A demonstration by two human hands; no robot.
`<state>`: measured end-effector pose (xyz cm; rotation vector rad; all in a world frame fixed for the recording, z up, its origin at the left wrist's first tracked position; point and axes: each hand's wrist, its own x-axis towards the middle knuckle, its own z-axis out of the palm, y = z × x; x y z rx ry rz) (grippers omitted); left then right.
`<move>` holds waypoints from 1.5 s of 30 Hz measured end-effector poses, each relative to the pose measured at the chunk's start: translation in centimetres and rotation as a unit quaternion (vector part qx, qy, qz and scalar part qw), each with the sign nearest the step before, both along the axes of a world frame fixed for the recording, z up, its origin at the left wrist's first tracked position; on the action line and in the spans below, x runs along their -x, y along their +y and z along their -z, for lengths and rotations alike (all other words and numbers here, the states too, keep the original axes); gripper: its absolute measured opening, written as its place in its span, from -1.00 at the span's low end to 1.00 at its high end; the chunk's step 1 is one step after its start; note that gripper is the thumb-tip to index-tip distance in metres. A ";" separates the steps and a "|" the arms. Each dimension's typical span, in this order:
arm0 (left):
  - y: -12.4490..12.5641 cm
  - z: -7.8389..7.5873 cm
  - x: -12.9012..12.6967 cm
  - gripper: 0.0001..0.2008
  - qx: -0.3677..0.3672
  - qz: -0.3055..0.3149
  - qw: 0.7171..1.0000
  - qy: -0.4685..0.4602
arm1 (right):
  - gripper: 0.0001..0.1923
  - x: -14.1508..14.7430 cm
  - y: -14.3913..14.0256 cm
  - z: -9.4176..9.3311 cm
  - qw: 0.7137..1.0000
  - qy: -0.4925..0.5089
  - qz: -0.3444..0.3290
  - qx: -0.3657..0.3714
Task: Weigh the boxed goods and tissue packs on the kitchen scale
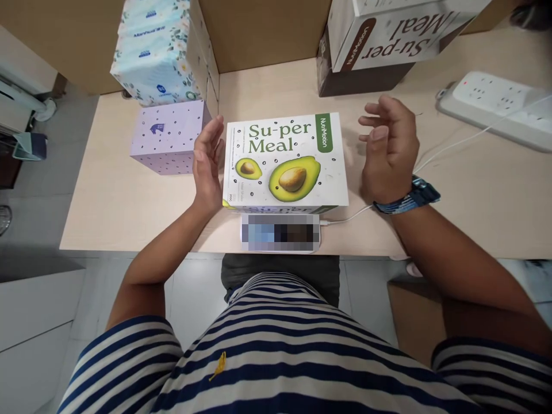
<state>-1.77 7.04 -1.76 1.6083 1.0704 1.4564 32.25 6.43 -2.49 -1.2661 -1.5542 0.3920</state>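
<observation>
A white box printed with avocados and "Su-per Meal" (254, 192) stands on the wooden table in front of me. My left hand (209, 167) is at the box's left side, fingers stretched up beside it; whether it touches the box I cannot tell. To the right, apart from the box, my right hand (390, 146) is raised with fingers loosely curved and nothing in them. A phone (280, 232) with a blurred screen lies between the box and the table's front edge, a white cable (345, 218) plugged into its right end.
A lilac box (168, 135) sits left of my left hand, with wrapped tissue packs (157, 52) stacked behind it. At the back right is another Su-per Meal box (397, 37) on a dark one. A white power strip (495, 95) lies at the right. Cardboard panels line the back.
</observation>
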 end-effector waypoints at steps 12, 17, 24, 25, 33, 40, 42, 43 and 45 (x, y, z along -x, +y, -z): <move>0.1 0.6 0.1 -0.21 -0.046 0.079 0.996 0.000 | -0.29 0.6 -0.8 -0.3 0.997 -0.038 -0.048 -0.047; -0.4 -0.4 -0.5 -0.07 -0.001 0.027 1.000 0.015 | -0.24 0.6 -0.8 -0.4 0.998 -0.036 -0.053 -0.027; -0.6 -0.1 -0.9 -0.10 -0.039 0.042 0.998 -0.011 | -0.30 0.6 -0.8 -0.6 0.997 -0.043 -0.051 -0.046; -0.6 0.0 -0.9 -0.10 -0.041 0.039 0.998 -0.007 | -0.32 0.6 -0.8 -0.6 0.996 -0.043 -0.052 -0.049; -0.7 0.2 -0.8 -0.09 -0.044 0.031 0.999 -0.002 | -0.33 0.7 -0.9 -0.5 0.996 -0.044 -0.055 -0.051; -0.6 -0.5 -0.5 -0.09 -0.052 0.039 0.998 -0.007 | -0.34 -0.2 -0.3 -0.4 0.995 -0.029 -0.049 -0.081; -1.0 -0.7 -0.9 -0.07 -0.050 0.026 0.998 -0.004 | -0.30 -0.7 0.2 -0.3 0.995 -0.003 -0.014 -0.102; -1.2 -0.8 -1.1 -0.07 -0.050 0.024 0.998 -0.005 | -0.29 -0.9 0.5 -0.2 0.994 0.013 0.007 -0.105; -1.4 -1.1 -1.6 -0.05 -0.056 0.032 0.998 -0.015 | -0.27 -1.0 0.8 0.0 0.993 0.045 0.035 -0.101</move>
